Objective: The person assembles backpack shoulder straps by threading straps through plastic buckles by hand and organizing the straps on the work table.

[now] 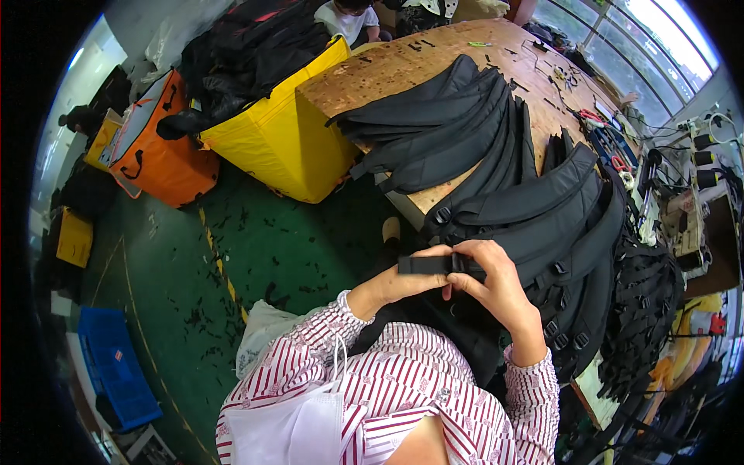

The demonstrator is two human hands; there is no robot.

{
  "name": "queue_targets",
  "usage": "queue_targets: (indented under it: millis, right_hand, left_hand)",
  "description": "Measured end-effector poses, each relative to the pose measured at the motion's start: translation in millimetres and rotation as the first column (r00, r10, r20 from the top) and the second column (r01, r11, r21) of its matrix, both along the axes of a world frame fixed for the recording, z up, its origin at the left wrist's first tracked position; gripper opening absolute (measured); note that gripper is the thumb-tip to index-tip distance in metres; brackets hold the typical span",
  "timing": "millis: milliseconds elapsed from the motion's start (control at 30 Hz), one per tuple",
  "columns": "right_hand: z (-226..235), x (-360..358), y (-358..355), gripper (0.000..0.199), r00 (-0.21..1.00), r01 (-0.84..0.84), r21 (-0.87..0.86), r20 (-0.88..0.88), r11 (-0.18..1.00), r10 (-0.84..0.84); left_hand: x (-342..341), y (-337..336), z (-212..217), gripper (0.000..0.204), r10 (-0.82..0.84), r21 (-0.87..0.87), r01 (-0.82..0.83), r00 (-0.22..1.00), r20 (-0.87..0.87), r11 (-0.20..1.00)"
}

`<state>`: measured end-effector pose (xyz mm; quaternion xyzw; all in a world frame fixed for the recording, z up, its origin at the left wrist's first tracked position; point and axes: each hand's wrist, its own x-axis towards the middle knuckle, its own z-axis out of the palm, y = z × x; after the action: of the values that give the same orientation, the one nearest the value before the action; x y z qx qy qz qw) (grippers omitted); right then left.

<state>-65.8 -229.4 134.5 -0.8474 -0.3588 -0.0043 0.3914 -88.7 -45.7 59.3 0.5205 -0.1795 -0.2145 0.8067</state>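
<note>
A short black webbing strap (423, 265) lies flat across the fingers of my left hand (395, 285), which grips it from below. My right hand (496, 280) pinches the strap's right end between thumb and fingers. A dark piece there may be a buckle, but the fingers partly cover it. Just beyond my hands, black padded shoulder straps (535, 203) are heaped over the table edge, with black plastic buckles (559, 341) hanging from their ends. Another fan of black shoulder straps (434, 124) lies farther back on the wooden table (341, 81).
To the left stand a yellow bin (283, 136) piled with black fabric and an orange bin (182, 159). A blue crate (120, 368) sits on the green floor (178, 271), which is littered with black scraps. Scissors (593, 118) lie at the table's right; a person (349, 22) sits behind.
</note>
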Motion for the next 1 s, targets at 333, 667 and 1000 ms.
queue_targets:
  millis: [333, 667, 1000]
  right_hand:
    - [-10.6, -6.8, 4.3, 0.035, 0.956, 0.159, 0.057, -0.259, 0.986, -0.139]
    - [-12.5, -4.3, -0.5, 0.03, 0.899, 0.175, 0.177, -0.43, 0.969, -0.084]
    - [-6.7, -3.2, -10.1, 0.036, 0.943, 0.139, 0.156, -0.321, 0.978, -0.083]
  left_hand:
    - [-1.6, 0.8, -5.5, 0.032, 0.328, 0.201, -0.315, 0.944, -0.031, 0.927]
    - [0.4, -0.9, -19.4, 0.018, 0.168, -0.265, -0.27, 0.921, -0.351, 0.926]
    - [2.8, 7.2, -13.8, 0.014, 0.034, -0.3, -0.132, 0.95, -0.312, 0.945]
